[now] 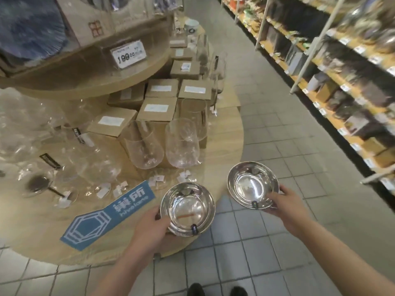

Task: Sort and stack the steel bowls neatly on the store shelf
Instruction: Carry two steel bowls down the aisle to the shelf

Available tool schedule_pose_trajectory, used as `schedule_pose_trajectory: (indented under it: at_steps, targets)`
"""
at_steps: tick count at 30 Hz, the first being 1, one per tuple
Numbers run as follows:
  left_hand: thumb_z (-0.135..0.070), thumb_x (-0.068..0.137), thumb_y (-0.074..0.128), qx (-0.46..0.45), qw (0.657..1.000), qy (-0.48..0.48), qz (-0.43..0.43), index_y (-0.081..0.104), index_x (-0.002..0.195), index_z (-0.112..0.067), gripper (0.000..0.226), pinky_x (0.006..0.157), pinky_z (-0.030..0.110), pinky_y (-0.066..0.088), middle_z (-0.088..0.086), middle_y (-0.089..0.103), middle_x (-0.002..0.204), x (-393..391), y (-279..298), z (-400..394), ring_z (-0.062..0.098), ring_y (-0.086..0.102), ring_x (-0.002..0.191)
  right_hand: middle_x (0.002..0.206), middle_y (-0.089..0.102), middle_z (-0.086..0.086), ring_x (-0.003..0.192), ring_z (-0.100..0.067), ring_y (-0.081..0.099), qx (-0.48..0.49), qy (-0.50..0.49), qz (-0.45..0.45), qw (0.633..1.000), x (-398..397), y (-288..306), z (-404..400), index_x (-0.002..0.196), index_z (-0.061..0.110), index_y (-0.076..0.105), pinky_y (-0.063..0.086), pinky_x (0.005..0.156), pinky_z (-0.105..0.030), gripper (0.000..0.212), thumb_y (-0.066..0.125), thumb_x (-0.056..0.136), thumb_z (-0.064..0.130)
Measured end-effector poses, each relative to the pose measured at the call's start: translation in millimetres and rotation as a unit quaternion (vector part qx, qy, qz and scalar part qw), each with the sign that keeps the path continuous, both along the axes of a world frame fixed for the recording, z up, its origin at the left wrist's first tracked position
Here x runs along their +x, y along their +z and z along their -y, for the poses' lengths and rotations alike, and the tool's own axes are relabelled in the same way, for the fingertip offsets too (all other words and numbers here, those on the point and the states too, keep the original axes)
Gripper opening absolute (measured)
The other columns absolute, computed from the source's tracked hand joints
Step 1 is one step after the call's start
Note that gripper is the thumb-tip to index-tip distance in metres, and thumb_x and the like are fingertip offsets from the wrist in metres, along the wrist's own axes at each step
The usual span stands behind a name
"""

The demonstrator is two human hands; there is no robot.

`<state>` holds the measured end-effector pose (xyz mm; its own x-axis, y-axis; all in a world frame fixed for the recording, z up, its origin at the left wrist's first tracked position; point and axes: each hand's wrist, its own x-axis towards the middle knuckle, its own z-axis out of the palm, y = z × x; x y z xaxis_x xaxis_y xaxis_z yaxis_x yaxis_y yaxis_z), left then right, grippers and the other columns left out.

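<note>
floor: pale grey square tiles (277, 129), an aisle running off toward the top of the view
display table: a round wood-look tiered stand (226, 133) is seen on the left, loaded with wine glasses (181, 144) and brown cardboard boxes (157, 108); a blue sign (106, 214) lies flat near its front edge
price tag: "199" can be read on a card (128, 54) on the upper tier
store shelf: long wooden shelving (342, 67) is lined up along the right, packed with goods (too blurred to name)
left hand (149, 229): closed around the near rim of a steel bowl (188, 210), held over the table edge
right hand (288, 208): clamped on a second steel bowl (252, 184), held over the floor, apart from the first
hard to make out: each bowl carries a small dark label, unreadable
cut off: shoe tips (215, 290) at the bottom edge
</note>
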<state>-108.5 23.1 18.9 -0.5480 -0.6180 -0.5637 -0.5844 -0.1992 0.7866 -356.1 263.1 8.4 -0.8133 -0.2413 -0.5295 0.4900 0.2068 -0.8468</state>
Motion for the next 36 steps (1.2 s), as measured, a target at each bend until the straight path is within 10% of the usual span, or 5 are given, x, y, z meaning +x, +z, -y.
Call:
schedule_pose_trajectory:
  at_steps: [6, 12, 17, 23, 36]
  targets:
    - [-0.033, 0.057, 0.073, 0.016, 0.993, -0.116, -0.033, 0.078, 0.084, -0.026, 0.028, 0.088, 0.054, 0.059, 0.006, 0.079, 0.089, -111.7, 20.0, -55.4, 0.031, 0.075, 0.091, 0.110, 0.071, -0.020, 0.090, -0.034, 0.073, 0.019, -0.125, -0.035, 0.991, -53.9, 25.8, -123.4, 0.118, 0.004, 0.065, 0.061, 0.059, -0.030, 0.034, 0.061, 0.087, -0.010]
    - [0.006, 0.080, 0.063, 0.010, 0.989, -0.139, -0.055, 0.074, 0.084, -0.001, 0.013, 0.055, 0.034, 0.061, 0.030, 0.071, 0.090, -224.7, 2.4, -105.0, 0.028, 0.075, 0.067, 0.101, 0.074, -0.018, 0.078, -0.027, 0.073, 0.022, -0.191, -0.046, 0.980, -105.7, 35.6, -213.7, 0.105, 0.008, 0.070, 0.060, 0.055, -0.027, 0.024, 0.059, 0.090, -0.006]
    - [0.003, 0.083, 0.065, -0.002, 0.986, -0.140, -0.085, 0.075, 0.093, -0.006, 0.018, 0.077, 0.051, 0.063, 0.016, 0.077, 0.089, -337.7, 12.2, -138.1, 0.028, 0.076, 0.074, 0.102, 0.075, -0.021, 0.080, -0.028, 0.076, 0.007, -0.234, -0.061, 0.970, -175.9, 43.5, -285.0, 0.108, 0.002, 0.068, 0.062, 0.060, -0.031, 0.023, 0.063, 0.087, -0.005]
    - [0.001, 0.085, 0.068, 0.018, 0.982, -0.138, -0.124, 0.072, 0.098, -0.001, 0.014, 0.059, 0.026, 0.060, 0.017, 0.077, 0.093, -456.0, 38.5, -165.7, 0.025, 0.076, 0.079, 0.102, 0.075, -0.022, 0.076, -0.026, 0.078, -0.007, -0.253, -0.068, 0.965, -258.4, 52.7, -343.2, 0.109, 0.000, 0.065, 0.063, 0.063, -0.034, 0.021, 0.064, 0.088, -0.004]
    - [-0.001, 0.086, 0.064, 0.032, 0.982, -0.156, -0.099, 0.075, 0.085, -0.008, 0.012, 0.056, 0.025, 0.059, 0.010, 0.076, 0.076, -649.0, 22.4, -189.9, 0.017, 0.073, 0.063, 0.101, 0.075, -0.024, 0.086, -0.033, 0.077, 0.000, -0.262, -0.031, 0.964, -419.8, 35.1, -352.6, 0.109, -0.002, 0.064, 0.064, 0.061, -0.033, 0.018, 0.060, 0.092, -0.005]
